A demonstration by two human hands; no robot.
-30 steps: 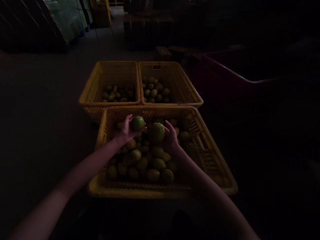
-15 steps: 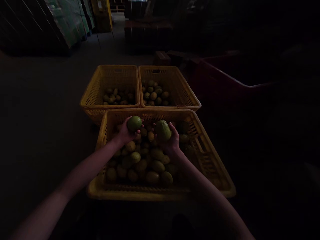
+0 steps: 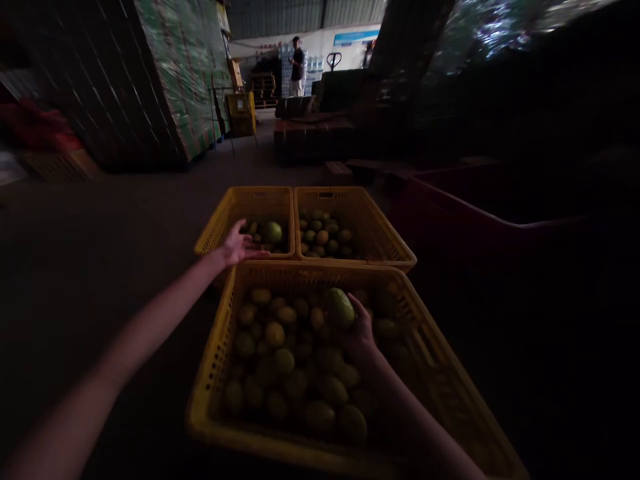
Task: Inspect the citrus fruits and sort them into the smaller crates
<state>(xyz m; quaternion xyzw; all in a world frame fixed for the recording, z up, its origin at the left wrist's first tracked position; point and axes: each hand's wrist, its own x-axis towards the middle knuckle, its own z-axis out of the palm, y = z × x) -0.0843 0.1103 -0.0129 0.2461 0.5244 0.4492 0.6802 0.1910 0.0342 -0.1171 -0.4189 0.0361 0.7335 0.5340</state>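
Reaching out over the far left crate (image 3: pixel 219 225), the left hand (image 3: pixel 239 245) had its fingers spread and released, with a green fruit (image 3: pixel 273 232) just past them, inside the crate's outline; whether that fruit touched the fingertips or the smaller ones around it could not be told. The right hand (image 3: pixel 361 327) was grasping an oval fruit (image 3: pixel 340 308) above the near crate (image 3: pixel 280 450), where a loose layer of yellow-green fruits (image 3: pixel 275 334) lay. Beside the far left crate, its rim close against it, stood the far right crate (image 3: pixel 377 230), also with fruits. A dark red bin (image 3: pixel 450 205) stood to the right in shadow. Farther back, a person (image 3: pixel 297 67) stood beyond a wrapped green stack (image 3: pixel 175 73).
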